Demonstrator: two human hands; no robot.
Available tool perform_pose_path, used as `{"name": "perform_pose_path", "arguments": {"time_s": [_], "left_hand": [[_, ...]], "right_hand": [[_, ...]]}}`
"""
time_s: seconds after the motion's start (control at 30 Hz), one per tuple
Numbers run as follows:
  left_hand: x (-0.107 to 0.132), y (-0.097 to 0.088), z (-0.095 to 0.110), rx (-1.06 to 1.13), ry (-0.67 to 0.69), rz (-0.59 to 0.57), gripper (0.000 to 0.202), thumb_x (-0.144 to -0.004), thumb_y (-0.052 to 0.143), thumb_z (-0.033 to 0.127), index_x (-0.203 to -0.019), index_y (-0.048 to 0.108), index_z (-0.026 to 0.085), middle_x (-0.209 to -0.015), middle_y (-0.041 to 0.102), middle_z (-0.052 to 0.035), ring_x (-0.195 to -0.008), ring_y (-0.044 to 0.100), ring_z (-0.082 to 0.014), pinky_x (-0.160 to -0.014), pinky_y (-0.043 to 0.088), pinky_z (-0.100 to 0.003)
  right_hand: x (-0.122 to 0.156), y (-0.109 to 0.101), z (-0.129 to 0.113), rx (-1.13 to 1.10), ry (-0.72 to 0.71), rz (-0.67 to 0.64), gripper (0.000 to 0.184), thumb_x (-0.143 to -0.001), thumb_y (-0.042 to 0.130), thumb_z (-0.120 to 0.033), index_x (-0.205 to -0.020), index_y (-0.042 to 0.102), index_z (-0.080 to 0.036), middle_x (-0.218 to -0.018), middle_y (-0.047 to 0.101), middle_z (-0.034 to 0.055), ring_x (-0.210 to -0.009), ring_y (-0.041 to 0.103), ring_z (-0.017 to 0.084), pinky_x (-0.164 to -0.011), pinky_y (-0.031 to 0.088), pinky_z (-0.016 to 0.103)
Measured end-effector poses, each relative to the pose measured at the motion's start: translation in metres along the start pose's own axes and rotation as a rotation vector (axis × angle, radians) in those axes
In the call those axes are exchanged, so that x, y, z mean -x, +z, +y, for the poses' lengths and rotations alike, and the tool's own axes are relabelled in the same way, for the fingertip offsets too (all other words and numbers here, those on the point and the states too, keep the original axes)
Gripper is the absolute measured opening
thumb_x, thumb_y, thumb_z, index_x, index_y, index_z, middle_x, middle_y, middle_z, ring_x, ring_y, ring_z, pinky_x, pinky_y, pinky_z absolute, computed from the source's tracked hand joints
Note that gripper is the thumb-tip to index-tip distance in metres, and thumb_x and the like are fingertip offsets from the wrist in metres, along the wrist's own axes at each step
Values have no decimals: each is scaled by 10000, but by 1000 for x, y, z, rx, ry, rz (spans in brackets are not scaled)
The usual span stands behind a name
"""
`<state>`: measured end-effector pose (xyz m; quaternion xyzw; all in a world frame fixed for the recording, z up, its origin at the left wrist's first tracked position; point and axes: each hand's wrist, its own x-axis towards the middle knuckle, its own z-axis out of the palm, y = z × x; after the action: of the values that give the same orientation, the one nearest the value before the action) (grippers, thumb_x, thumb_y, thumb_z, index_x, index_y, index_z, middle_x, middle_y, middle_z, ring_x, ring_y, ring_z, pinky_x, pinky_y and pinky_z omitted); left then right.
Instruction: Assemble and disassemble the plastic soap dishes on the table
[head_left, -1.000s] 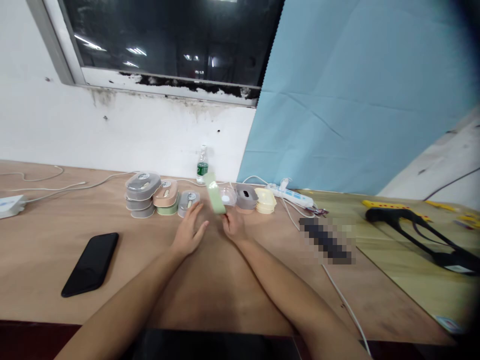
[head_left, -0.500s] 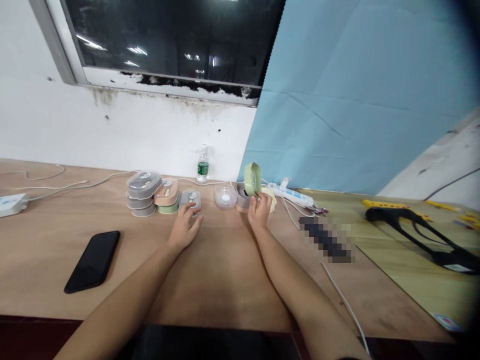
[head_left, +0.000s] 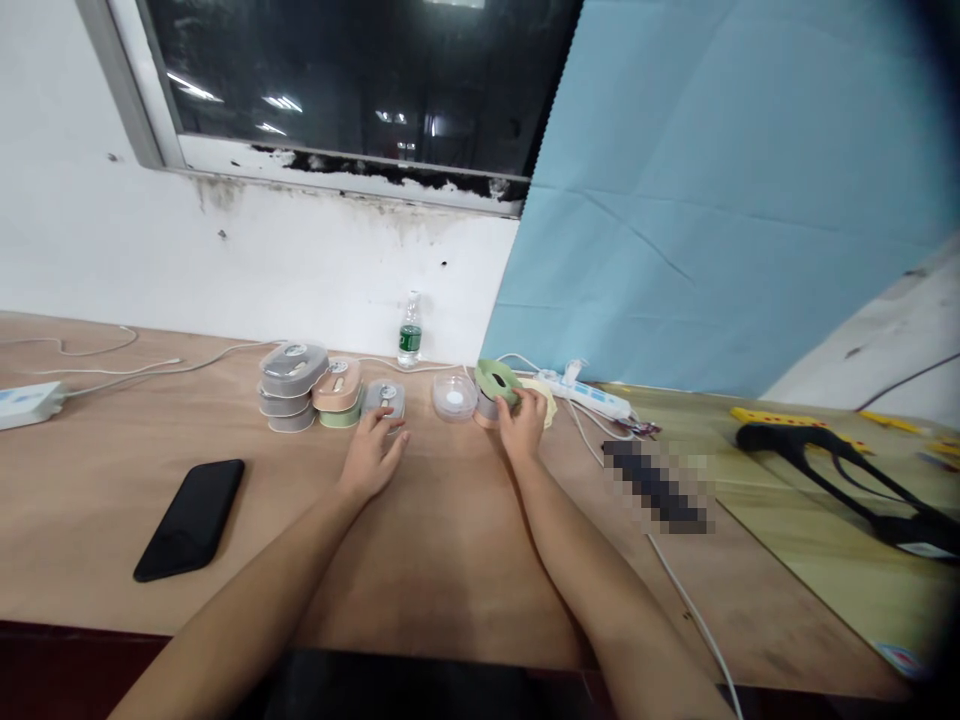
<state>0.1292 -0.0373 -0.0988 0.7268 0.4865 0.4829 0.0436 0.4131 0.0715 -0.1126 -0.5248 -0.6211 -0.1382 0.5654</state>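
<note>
One right hand (head_left: pixel 523 425) grasps the near edge of a green piece (head_left: pixel 491 375) over a grey piece (head_left: pixel 487 408), right of the bottle (head_left: pixel 409 338); full seating cannot be confirmed. Left hand (head_left: pixel 369 452), loosely open, overlaps a grey box (head_left: pixel 386 394) front-left of the bottle. Stacking appears in hand; the next move calls for squaring the green piece before release.

cover (head_left: pixel 487 375): light green | phone (head_left: pixel 191 520): black | cloth (head_left: pixel 712 180): light blue | tabletop (head_left: pixel 457 540): brown | bottle label (head_left: pixel 409 341): green
</note>
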Motion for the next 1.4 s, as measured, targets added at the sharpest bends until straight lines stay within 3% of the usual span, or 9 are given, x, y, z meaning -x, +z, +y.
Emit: {"name": "perform_pose_path", "arguments": {"time_s": [0.37, 0.63, 0.87, 1.1, 1.2, 1.3, 1.4], "left_hand": [[1, 1, -4, -47, 1, -30, 269, -890, 487, 363, -1064, 612, 201, -1227, 513, -106, -1142, 516, -239, -1005, 412, -424], [-1, -1, -8, -115, -36, -42, 315, -887, 481, 396, -1104, 603, 202, -1259, 504, -116, -1136, 541, -251, -973, 445, -425], [1, 0, -22, -296, -186, -183, 542, -858, 502, 455, -1343, 442, 221, -1443, 380, -152, -1101, 586, -306, -800, 520, -387], [1, 1, -20, -268, -117, -241, 533, -854, 517, 421, -1343, 439, 223, -1454, 381, -142, -1150, 563, -299, -874, 490, -396], [0, -3, -11, -218, -10, -333, 560, -868, 494, 417, -1389, 381, 248, -1406, 461, -106, -1136, 575, -277, -894, 485, -390], [0, -4, 1, -130, 130, -427, 516, -884, 466, 407, -1384, 392, 300, -1308, 563, -59, -1038, 629, -244, -849, 509, -361], [0, -4, 8, -95, 192, -345, 455, -893, 455, 377, -1341, 449, 297, -1269, 585, -52, -1016, 628, -224, -845, 511, -348]], "right_hand": [[0, 1, 1, 44, -32, -44, 288, -871, 503, -376, -1000, 654, -168, -1009, 529, 116, -1015, 475, 256, -927, 395, 456], [1, -1, -6, 68, -66, -25, 298, -859, 507, -350, -1054, 633, -164, -1080, 530, 131, -1066, 464, 270, -950, 371, 478], [1, -1, -7, 67, -91, -47, 293, -854, 500, -335, -1074, 610, -175, -1140, 514, 132, -1108, 454, 276, -964, 357, 490], [7, -2, -26, -16, -199, -15, 231, -859, 499, -283, -1035, 605, -179, -1098, 547, 119, -1090, 484, 267, -958, 382, 478], [17, 0, -47, -116, -315, -94, 202, -851, 517, -253, -1019, 609, -189, -1053, 569, 106, -1042, 520, 249, -924, 423, 449], [29, 2, -71, -227, -408, -264, 207, -862, 509, -236, -1044, 602, -201, -1019, 597, 90, -984, 549, 223, -883, 460, 404], [34, 2, -90, -290, -470, -440, 237, -879, 506, -259, -1091, 588, -193, -1022, 613, 87, -977, 555, 210, -871, 472, 374]]}}
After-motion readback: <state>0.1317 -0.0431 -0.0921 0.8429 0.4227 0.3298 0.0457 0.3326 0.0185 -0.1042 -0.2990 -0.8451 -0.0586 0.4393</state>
